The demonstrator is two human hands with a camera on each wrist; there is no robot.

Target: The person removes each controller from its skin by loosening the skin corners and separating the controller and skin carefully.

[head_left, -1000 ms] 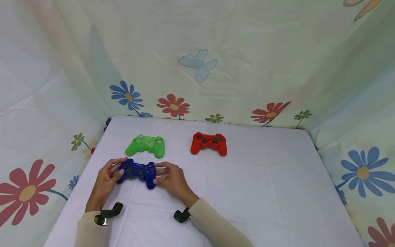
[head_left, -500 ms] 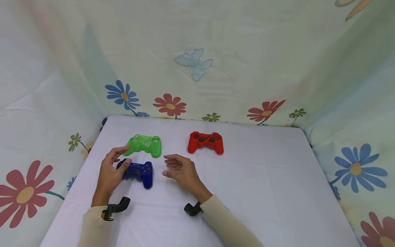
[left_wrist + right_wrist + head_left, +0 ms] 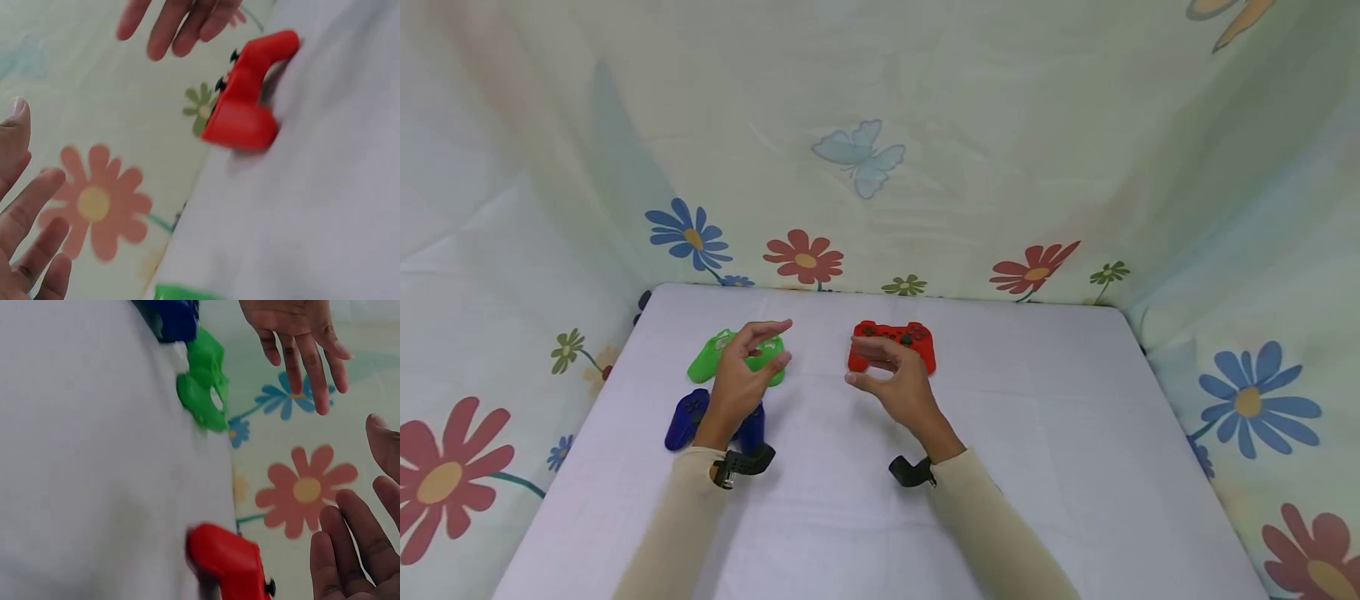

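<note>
My left hand (image 3: 739, 382) is raised over the table, holding nothing, its fingers relaxed and apart from the thumb. It partly covers a green silicone controller cover (image 3: 703, 364) and a blue game controller (image 3: 684, 419), both lying on the table. My right hand (image 3: 904, 385), likewise holding nothing, hovers in front of a red game controller (image 3: 922, 343) and hides its lower left part. In the left wrist view the red controller (image 3: 244, 100) lies on the cloth, apart from the fingers. The right wrist view shows the green cover (image 3: 203, 387) beside the blue controller (image 3: 169, 317).
A white cloth covers the table (image 3: 1037, 433). Behind its far edge hangs a curtain (image 3: 1000, 150) printed with flowers and a butterfly, which also runs along both sides. Each wrist wears a small black camera (image 3: 912, 472).
Both hands let go of the blue controller, the right one first. They have since moved up and to the right, leaving it on the table below the green cover.
</note>
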